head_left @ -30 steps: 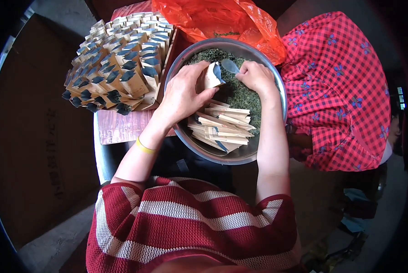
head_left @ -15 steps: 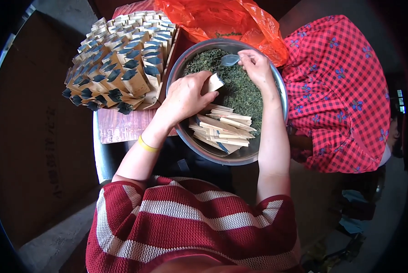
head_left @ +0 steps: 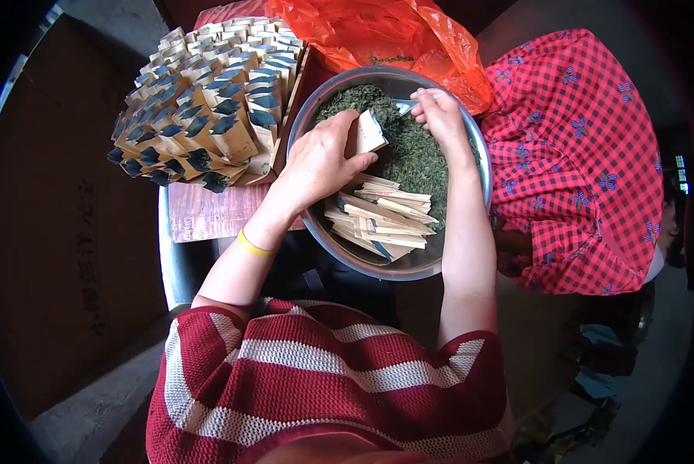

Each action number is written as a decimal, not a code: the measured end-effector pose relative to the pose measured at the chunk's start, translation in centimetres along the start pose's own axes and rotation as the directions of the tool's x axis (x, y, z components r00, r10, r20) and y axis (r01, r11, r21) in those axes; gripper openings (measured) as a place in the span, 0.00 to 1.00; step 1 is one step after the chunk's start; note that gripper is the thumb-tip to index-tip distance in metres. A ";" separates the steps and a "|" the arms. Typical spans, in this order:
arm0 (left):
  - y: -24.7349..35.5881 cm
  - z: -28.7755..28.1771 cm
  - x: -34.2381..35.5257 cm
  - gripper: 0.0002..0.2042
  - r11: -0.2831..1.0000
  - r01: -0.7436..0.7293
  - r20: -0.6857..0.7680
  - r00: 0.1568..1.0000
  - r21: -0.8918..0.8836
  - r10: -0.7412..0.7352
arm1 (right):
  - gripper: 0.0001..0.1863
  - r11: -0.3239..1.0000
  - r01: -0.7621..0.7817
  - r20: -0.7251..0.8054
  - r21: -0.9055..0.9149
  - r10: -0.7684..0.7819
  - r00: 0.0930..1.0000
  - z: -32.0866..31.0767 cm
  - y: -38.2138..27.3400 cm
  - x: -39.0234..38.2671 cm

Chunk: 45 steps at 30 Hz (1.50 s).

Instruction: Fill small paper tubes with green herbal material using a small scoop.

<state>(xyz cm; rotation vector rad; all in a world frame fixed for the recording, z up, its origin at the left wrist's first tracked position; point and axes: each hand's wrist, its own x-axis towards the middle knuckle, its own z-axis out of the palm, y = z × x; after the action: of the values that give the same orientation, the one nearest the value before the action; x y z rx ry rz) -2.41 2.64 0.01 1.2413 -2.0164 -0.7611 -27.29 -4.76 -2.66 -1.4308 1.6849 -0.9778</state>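
Note:
My left hand is closed around a small tan paper packet, held tilted above the left part of a wide metal basin. Between thumb and fingers, my right hand grips a spoon by its handle. The spoon's head is just right of the packet, over dried green leaves that fill much of the basin. A loose pile of flat paper packets, some showing dark linings, lies in the basin's near part, below my left hand.
Many upright packets with dark open mouths stand packed together at the far left. A red plastic bag lies beyond the basin. A person in a red checked garment is close on the right. At left stands a brown cardboard box.
The spoon has shifted slightly right and turned, its head now tipped rather than flat. The packet in my left hand has moved a little to the right and shows more of its side.

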 end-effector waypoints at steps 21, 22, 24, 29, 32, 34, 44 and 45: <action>-0.3 0.3 -0.2 0.31 0.998 0.003 -0.004 1.000 0.061 -0.002 | 0.19 0.979 0.117 0.154 0.169 -0.143 0.978 -1.0 -3.9 -2.4; -0.3 0.3 -0.2 0.31 0.998 0.004 -0.004 1.000 0.062 -0.003 | 0.18 0.974 0.193 0.162 0.122 -0.211 0.964 -0.9 -4.2 -2.7; -0.4 0.5 -0.2 0.30 0.998 -0.013 -0.010 1.000 0.056 0.014 | 0.18 0.960 0.270 0.176 0.074 -0.279 0.944 -0.4 -4.6 -3.1; -0.4 0.4 -0.3 0.29 0.992 -0.055 -0.009 0.998 0.111 0.057 | 0.13 0.762 0.550 0.190 -0.342 -0.517 0.835 1.7 -6.4 -5.5; -0.4 0.5 -0.2 0.28 0.992 -0.061 -0.024 0.998 0.108 0.064 | 0.11 0.627 0.661 0.188 -0.413 -0.651 0.735 1.8 -8.0 -6.5; -0.4 0.5 -0.1 0.29 0.998 -0.010 -0.024 1.000 0.055 0.011 | 0.07 0.544 0.711 0.126 -0.446 -0.748 0.652 1.9 -8.7 -7.0; -0.9 0.6 -0.2 0.28 0.995 -0.061 -0.051 0.997 0.076 0.065 | 0.16 0.855 0.452 -0.081 -0.253 -0.484 0.871 -0.3 -6.4 -4.7; -0.9 0.7 -0.1 0.28 0.995 -0.063 -0.051 0.996 0.077 0.067 | 0.16 0.856 0.449 -0.085 -0.256 -0.482 0.872 -0.9 -5.6 -4.0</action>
<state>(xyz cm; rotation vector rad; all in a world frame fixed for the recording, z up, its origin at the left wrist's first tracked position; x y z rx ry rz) -2.43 2.52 -1.09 1.2183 -2.0480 -0.6195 -24.96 -1.31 2.90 -2.0326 1.6242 -1.2009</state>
